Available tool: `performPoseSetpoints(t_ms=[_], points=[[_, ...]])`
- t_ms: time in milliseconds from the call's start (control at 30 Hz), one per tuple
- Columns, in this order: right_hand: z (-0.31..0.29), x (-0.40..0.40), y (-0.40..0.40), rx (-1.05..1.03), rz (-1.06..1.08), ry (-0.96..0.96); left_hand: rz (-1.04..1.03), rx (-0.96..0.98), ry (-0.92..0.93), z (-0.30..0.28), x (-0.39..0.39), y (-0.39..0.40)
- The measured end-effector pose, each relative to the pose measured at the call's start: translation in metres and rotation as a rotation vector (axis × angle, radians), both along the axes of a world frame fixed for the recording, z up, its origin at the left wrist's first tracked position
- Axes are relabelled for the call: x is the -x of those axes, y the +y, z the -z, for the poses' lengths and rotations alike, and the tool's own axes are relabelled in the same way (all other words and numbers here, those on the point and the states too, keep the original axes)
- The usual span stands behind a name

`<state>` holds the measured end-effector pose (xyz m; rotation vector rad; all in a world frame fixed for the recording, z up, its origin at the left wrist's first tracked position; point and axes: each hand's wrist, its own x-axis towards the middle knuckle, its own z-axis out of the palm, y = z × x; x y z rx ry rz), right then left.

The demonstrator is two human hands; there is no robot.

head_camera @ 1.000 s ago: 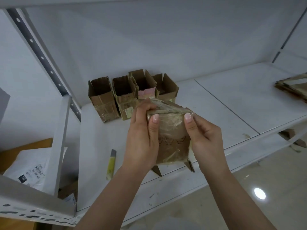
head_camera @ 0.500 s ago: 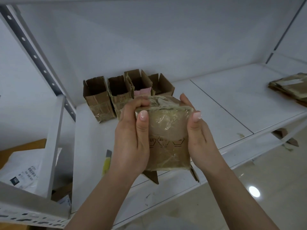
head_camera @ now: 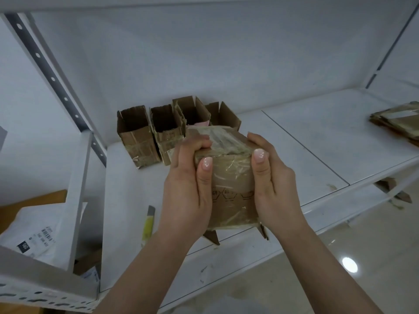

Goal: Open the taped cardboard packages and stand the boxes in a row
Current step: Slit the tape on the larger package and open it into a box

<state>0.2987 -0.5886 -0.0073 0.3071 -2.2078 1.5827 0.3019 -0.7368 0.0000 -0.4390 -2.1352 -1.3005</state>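
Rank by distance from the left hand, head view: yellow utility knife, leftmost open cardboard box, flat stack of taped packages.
From the left hand:
1. Yellow utility knife, lying on the shelf just to its left.
2. Leftmost open cardboard box, standing at the back left.
3. Flat stack of taped packages, far right on the shelf.

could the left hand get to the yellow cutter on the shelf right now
Probably not yet: the left hand grips the taped box. Once freed, the cutter lies uncovered just beside it.
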Motion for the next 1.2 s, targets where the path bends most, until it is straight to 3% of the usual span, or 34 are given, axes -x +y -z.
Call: performPoseSetpoints(t_ms=[100,267,367,433,500,700,733,833,900,1000,1067,1200], points=[[0.004,0.000,0.005,0.095,-0.114,-0.058,0.013,0.004,0.017,0.007,0.002,-0.008],[-0.002,0.000,-0.002,-0.035,-0.013,0.067,0.037,0.035,0.096,0.007,0.004,-0.011],[-0.006,0.001,0.000,0.053,-0.107,0.052,0.010,-0.017,0.060,0.003,0.007,-0.017],[-0.007,0.004,0.007,0.131,-0.167,0.048,-0.007,-0.138,-0.002,0.000,0.010,-0.024],[-0.007,0.010,0.017,0.078,-0.145,0.039,-0.005,-0.248,-0.060,-0.002,0.016,-0.035],[0.019,0.025,0.044,-0.413,-0.074,-0.082,-0.132,-0.406,-0.364,-0.033,0.030,-0.053],[0.019,0.024,0.042,-0.403,-0.141,-0.115,-0.168,-0.471,-0.440,-0.041,0.032,-0.053],[0.014,0.013,0.034,-0.066,-0.406,-0.267,-0.222,-0.675,-0.603,-0.055,0.050,-0.057],[0.014,0.011,0.033,-0.052,-0.473,-0.209,-0.201,-0.783,-0.668,-0.058,0.060,-0.060],[0.027,0.015,0.026,-0.291,-0.291,-0.025,-0.111,-0.854,-0.790,-0.054,0.071,-0.058],[0.033,0.019,0.025,-0.312,-0.074,0.069,-0.032,-0.839,-0.828,-0.045,0.076,-0.055],[0.035,0.023,0.030,-0.377,0.196,0.065,-0.069,-0.667,-0.742,-0.028,0.075,-0.049]])
